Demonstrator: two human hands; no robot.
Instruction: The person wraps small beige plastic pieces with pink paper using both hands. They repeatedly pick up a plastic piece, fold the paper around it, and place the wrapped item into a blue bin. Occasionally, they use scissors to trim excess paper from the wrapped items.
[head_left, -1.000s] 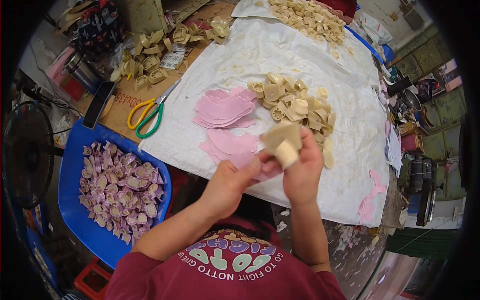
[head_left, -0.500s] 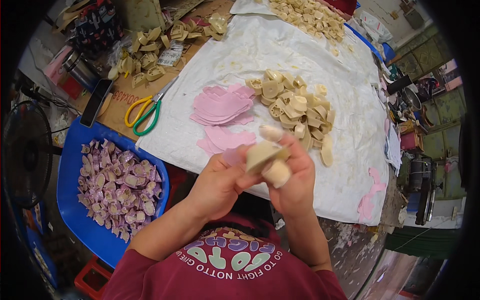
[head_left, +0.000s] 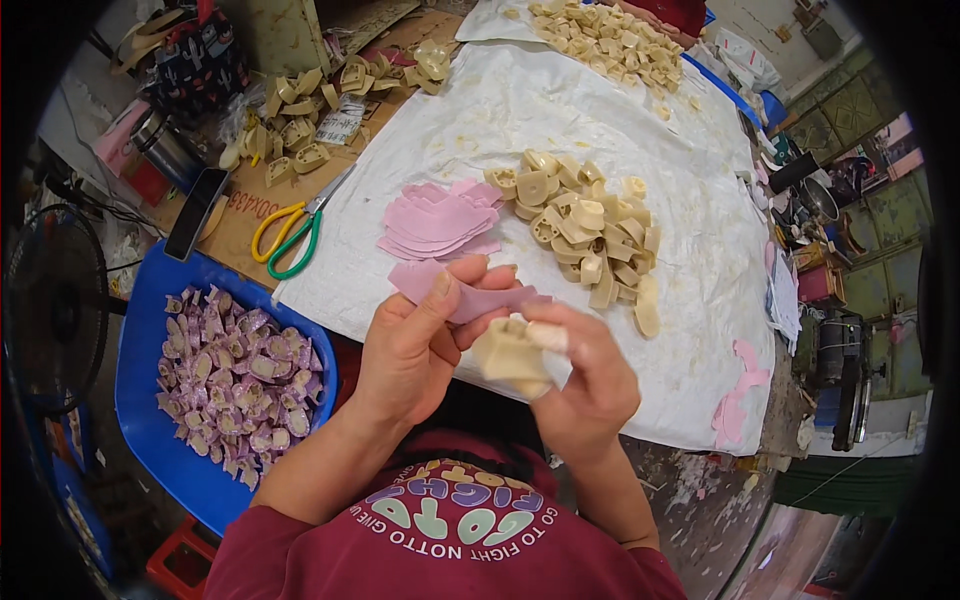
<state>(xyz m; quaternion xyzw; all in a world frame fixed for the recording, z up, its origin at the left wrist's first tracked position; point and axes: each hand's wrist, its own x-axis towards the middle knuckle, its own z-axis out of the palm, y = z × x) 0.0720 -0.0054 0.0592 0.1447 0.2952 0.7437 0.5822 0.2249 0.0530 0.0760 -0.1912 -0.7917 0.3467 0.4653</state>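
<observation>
white sheet (head_left: pixel 400 130), blue basin (head_left: pixel 138 370), dark fan (head_left: pixel 55 310); hands (head_left: pixel 405 350) half-curled, pink piece (head_left: pixel 488 303) in left, beige block (head_left: pixel 512 362) in right

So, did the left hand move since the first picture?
Yes. The left hand has moved left and a bit up the picture, closer to the scissors, which haven't moved.
</observation>
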